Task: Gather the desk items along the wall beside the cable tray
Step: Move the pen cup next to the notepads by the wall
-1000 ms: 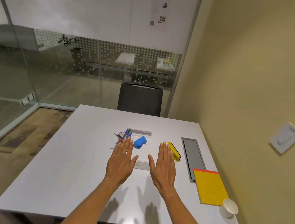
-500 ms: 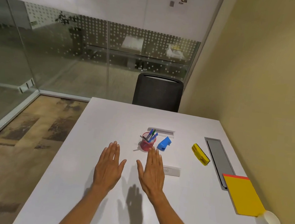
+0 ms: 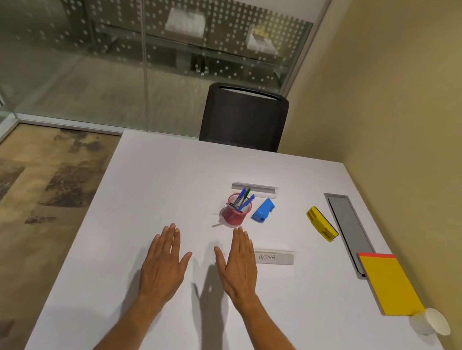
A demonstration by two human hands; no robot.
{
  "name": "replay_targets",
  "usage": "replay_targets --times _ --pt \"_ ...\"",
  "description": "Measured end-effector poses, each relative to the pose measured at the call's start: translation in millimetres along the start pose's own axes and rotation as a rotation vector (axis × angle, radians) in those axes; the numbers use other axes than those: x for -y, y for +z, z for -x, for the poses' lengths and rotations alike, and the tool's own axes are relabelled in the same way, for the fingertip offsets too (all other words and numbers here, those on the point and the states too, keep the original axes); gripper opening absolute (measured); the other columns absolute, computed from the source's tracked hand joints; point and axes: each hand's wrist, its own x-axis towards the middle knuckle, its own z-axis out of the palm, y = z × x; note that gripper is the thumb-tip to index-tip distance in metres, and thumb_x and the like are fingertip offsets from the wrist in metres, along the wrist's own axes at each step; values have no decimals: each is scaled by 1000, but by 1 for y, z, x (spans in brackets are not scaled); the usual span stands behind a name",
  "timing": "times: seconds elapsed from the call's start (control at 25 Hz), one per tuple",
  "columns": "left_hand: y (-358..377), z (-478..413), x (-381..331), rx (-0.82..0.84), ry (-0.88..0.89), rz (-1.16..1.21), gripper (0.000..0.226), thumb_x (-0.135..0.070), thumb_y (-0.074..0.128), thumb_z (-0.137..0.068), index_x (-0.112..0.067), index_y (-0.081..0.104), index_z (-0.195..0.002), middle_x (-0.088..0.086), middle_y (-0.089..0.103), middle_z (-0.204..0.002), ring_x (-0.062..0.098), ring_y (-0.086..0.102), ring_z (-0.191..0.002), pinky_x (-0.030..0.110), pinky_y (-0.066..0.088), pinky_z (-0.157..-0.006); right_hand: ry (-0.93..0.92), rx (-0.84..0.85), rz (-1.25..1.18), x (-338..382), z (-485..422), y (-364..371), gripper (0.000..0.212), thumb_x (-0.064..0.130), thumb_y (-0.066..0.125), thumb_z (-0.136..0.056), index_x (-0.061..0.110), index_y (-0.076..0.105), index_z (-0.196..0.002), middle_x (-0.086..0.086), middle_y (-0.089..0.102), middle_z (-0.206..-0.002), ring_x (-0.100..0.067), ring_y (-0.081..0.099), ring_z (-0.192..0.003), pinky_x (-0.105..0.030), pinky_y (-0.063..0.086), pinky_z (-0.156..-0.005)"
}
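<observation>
Both hands are flat, palms down, fingers together, holding nothing. Left hand (image 3: 162,263) hovers over bare white surface (image 3: 138,222), prob. just a ready pose w/ no item under it. Right hand (image 3: 238,265) sits nearer the work: its fingertips (image 3: 239,230) are just short of the red pen cup (image 3: 235,211), and its outer edge is beside the "ALPHA" name plate (image 3: 275,257), so either could be first pick.

To the right near the wall, the yellow notepad (image 3: 388,283) lies w/ its far corner over the near end of the cable tray (image 3: 347,228), and a paper cup (image 3: 433,321) stands just past its near corner. Those two look already parked along the wall.

Mid-surface items are not yet gathered: pen cup w/ blue and green pens standing upright, a blue stapler-like thing (image 3: 263,210) just right of it, and a second grey plate (image 3: 254,188) behind both. All are well apart from the tray.

The yellow eraser block (image 3: 321,227) lies angled just left of the tray, close but not aligned.

Farthest, a black chair (image 3: 243,117) is pushed to the far edge, w/ glass partition behind.

Judgement: early stage, most moves left.
</observation>
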Motion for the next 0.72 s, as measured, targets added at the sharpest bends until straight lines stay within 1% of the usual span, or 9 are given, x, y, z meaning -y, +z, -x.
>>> replay_targets --times 0.16,0.2,0.28,0.36,0.44,0.52,0.6,0.72 --pt "39 -14 8 46 6 -18 81 -56 11 -98 -2 40 -151 15 40 -159 30 39 -148 43 26 -123 96 28 -80 -15 -24 25 75 54 41 -96 11 18 -153 -6 24 -160 -20 18 -149 -28 13 -121" --pt "49 -17 11 56 9 -22 78 -55 16 -98 -2 43 -149 15 42 -157 31 41 -147 44 29 -122 111 39 -90 -19 -30 30 76 53 43 -96 9 18 -153 -8 24 -160 -21 19 -149 -31 16 -121" --pt "70 -23 17 58 36 -5 71 -50 30 -100 2 49 -145 18 49 -153 32 48 -143 47 39 -119 129 62 -117 -27 -41 40 79 50 49 -95 6 19 -152 -11 23 -159 -24 20 -148 -34 19 -122" --pt "92 -28 21 35 67 43 66 -45 40 -100 5 50 -143 21 50 -151 34 49 -141 49 44 -115 156 78 -171 -39 -54 49 83 47 56 -92 4 18 -152 -13 21 -160 -26 20 -148 -37 20 -122" --pt "109 -33 24 43 66 55 67 -45 37 -101 5 48 -145 21 48 -153 34 47 -143 49 42 -117 197 86 -228 -50 -68 56 88 44 62 -89 3 16 -152 -13 20 -160 -26 19 -148 -37 21 -121" --pt "123 -39 25 70 46 41 72 -50 27 -102 2 42 -149 18 43 -157 31 42 -148 46 36 -122 243 72 -277 -59 -85 63 92 40 69 -86 2 16 -151 -15 24 -158 -28 22 -146 -40 25 -119" --pt "138 -45 26 81 38 31 74 -52 21 -101 0 39 -152 16 39 -160 28 37 -150 44 32 -124 283 60 -330 -68 -106 71 96 36 75 -81 1 19 -150 -16 29 -155 -30 27 -143 -43 30 -116" --pt "158 -49 30 93 46 7 75 -54 20 -102 -3 31 -155 14 29 -166 26 28 -155 43 28 -126 342 59 -443 -75 -135 81 100 36 83 -72 2 24 -145 -16 35 -149 -32 38 -136 -47 39 -109"
